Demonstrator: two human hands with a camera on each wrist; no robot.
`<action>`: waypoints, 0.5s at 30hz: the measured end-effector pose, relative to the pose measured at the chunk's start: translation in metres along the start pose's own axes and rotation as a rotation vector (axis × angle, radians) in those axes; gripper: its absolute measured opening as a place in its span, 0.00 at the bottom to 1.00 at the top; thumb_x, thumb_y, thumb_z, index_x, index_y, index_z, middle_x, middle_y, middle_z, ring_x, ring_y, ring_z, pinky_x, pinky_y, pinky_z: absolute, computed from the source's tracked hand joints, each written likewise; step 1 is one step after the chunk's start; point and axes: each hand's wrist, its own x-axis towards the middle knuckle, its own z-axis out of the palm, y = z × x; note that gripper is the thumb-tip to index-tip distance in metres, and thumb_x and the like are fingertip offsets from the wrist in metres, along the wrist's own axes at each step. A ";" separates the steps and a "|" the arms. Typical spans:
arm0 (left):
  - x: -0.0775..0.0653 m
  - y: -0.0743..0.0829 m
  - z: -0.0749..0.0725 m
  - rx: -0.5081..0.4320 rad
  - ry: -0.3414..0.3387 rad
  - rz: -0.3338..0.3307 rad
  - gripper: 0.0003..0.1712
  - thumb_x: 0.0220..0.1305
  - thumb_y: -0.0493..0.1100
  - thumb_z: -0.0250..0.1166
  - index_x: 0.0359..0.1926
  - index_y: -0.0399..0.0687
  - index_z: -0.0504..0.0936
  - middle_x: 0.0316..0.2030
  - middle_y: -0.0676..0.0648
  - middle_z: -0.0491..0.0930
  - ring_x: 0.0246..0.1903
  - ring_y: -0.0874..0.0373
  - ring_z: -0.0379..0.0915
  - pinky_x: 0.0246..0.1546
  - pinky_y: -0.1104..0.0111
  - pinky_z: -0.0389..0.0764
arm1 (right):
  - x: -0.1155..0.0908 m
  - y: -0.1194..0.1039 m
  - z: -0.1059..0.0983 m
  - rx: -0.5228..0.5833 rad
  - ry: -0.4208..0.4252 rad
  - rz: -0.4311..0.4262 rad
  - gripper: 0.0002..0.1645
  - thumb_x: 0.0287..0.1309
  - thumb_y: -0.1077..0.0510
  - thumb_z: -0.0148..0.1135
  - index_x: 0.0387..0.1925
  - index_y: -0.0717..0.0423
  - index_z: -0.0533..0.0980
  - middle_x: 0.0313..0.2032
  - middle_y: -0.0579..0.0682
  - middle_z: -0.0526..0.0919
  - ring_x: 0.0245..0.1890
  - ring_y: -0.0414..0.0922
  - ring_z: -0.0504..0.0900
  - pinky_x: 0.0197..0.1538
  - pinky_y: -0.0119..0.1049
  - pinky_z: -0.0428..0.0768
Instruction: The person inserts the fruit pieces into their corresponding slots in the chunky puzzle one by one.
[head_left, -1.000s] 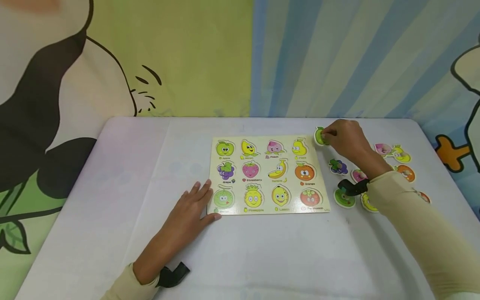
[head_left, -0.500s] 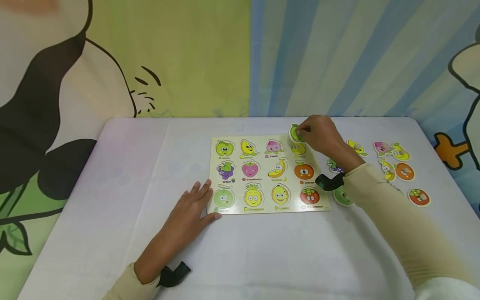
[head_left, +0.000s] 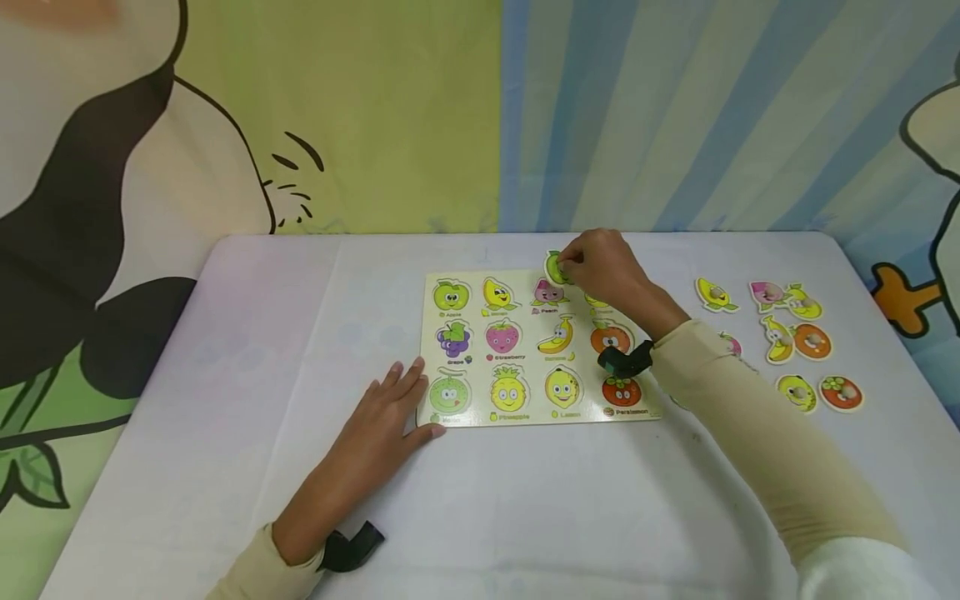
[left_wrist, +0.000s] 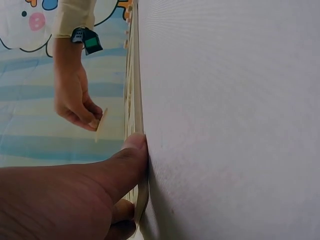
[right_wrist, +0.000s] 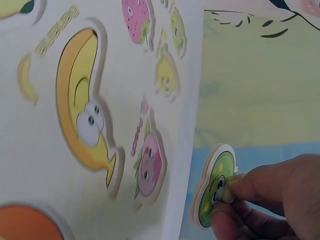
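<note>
A fruit puzzle board [head_left: 536, 350] lies flat on the white table [head_left: 225, 400]. My right hand [head_left: 596, 267] pinches a green apple piece [head_left: 555, 268] by its knob, held above the board's far edge near the peach slot [head_left: 548, 292]. In the right wrist view the green piece [right_wrist: 212, 186] hangs just off the board's edge [right_wrist: 187, 165], between my fingertips [right_wrist: 235, 192]. My left hand [head_left: 382, 421] rests flat on the table, fingers straight, thumb against the board's near left corner [left_wrist: 140, 150].
Several loose fruit pieces lie on the table to the right of the board: a yellow one [head_left: 715, 294], a peach [head_left: 767, 293], an orange [head_left: 812, 340], a persimmon [head_left: 841, 392]. A cartoon-printed backdrop [head_left: 375, 117] stands behind the table.
My right hand has carried the green piece leftward from right of the board to above its far edge by the peach slot. The left hand has stayed in place.
</note>
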 end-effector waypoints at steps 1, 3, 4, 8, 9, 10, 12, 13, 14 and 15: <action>0.000 0.000 0.000 0.001 0.002 0.001 0.45 0.51 0.49 0.77 0.67 0.37 0.69 0.70 0.42 0.59 0.70 0.38 0.48 0.64 0.41 0.55 | 0.001 -0.002 0.001 0.000 -0.008 -0.003 0.11 0.62 0.65 0.59 0.41 0.65 0.84 0.41 0.60 0.83 0.37 0.52 0.79 0.36 0.44 0.77; 0.001 0.001 0.001 -0.001 0.009 0.007 0.45 0.51 0.49 0.77 0.67 0.37 0.69 0.70 0.42 0.59 0.70 0.38 0.49 0.63 0.40 0.56 | 0.004 -0.007 0.003 0.000 -0.023 -0.007 0.11 0.63 0.64 0.59 0.42 0.65 0.84 0.41 0.60 0.83 0.37 0.52 0.79 0.37 0.44 0.77; 0.002 0.001 0.001 -0.003 0.013 0.011 0.45 0.51 0.48 0.77 0.67 0.37 0.70 0.70 0.41 0.60 0.70 0.38 0.49 0.63 0.40 0.56 | 0.005 -0.009 0.004 -0.001 -0.023 -0.015 0.11 0.63 0.64 0.59 0.41 0.65 0.84 0.41 0.60 0.84 0.36 0.51 0.79 0.37 0.44 0.77; 0.004 0.002 0.002 -0.006 0.022 0.019 0.44 0.51 0.48 0.77 0.66 0.36 0.70 0.70 0.40 0.61 0.70 0.37 0.50 0.62 0.40 0.57 | 0.009 -0.020 0.011 0.004 -0.030 -0.028 0.11 0.63 0.64 0.59 0.41 0.65 0.84 0.40 0.59 0.84 0.36 0.51 0.79 0.36 0.43 0.77; 0.004 0.002 0.002 -0.002 0.023 0.018 0.44 0.51 0.48 0.77 0.66 0.36 0.70 0.69 0.40 0.61 0.70 0.37 0.50 0.62 0.40 0.57 | 0.010 -0.023 0.013 0.009 -0.034 -0.031 0.11 0.63 0.64 0.59 0.41 0.64 0.84 0.40 0.59 0.84 0.35 0.50 0.79 0.36 0.43 0.78; 0.003 0.002 0.001 0.001 0.021 0.013 0.44 0.51 0.48 0.77 0.66 0.37 0.70 0.70 0.41 0.61 0.70 0.37 0.50 0.62 0.40 0.57 | 0.011 -0.025 0.017 0.014 -0.039 -0.031 0.11 0.63 0.63 0.59 0.41 0.64 0.85 0.40 0.58 0.84 0.34 0.50 0.80 0.36 0.43 0.78; 0.002 0.002 0.001 0.007 0.016 0.007 0.44 0.50 0.48 0.77 0.66 0.36 0.70 0.70 0.41 0.61 0.70 0.38 0.50 0.63 0.40 0.57 | 0.013 -0.031 0.024 0.030 -0.056 -0.021 0.11 0.64 0.63 0.59 0.41 0.63 0.85 0.40 0.57 0.84 0.34 0.49 0.80 0.36 0.41 0.78; 0.002 0.002 0.001 0.010 0.011 0.004 0.44 0.50 0.48 0.77 0.66 0.36 0.70 0.69 0.41 0.61 0.70 0.37 0.50 0.63 0.40 0.57 | 0.014 -0.034 0.028 0.036 -0.064 -0.018 0.11 0.64 0.62 0.59 0.41 0.62 0.85 0.40 0.56 0.85 0.34 0.49 0.80 0.36 0.41 0.78; 0.002 0.001 0.000 0.011 0.007 0.001 0.45 0.50 0.48 0.77 0.66 0.36 0.70 0.70 0.41 0.60 0.70 0.38 0.50 0.63 0.40 0.57 | 0.015 -0.037 0.031 0.041 -0.072 -0.012 0.11 0.64 0.62 0.59 0.41 0.62 0.85 0.40 0.56 0.85 0.34 0.48 0.80 0.35 0.41 0.78; 0.001 0.001 0.000 0.012 0.003 0.000 0.45 0.50 0.48 0.77 0.66 0.36 0.70 0.70 0.41 0.60 0.70 0.38 0.49 0.63 0.41 0.57 | 0.016 -0.039 0.035 0.045 -0.076 -0.008 0.10 0.64 0.62 0.60 0.41 0.61 0.85 0.40 0.55 0.85 0.34 0.48 0.80 0.36 0.40 0.78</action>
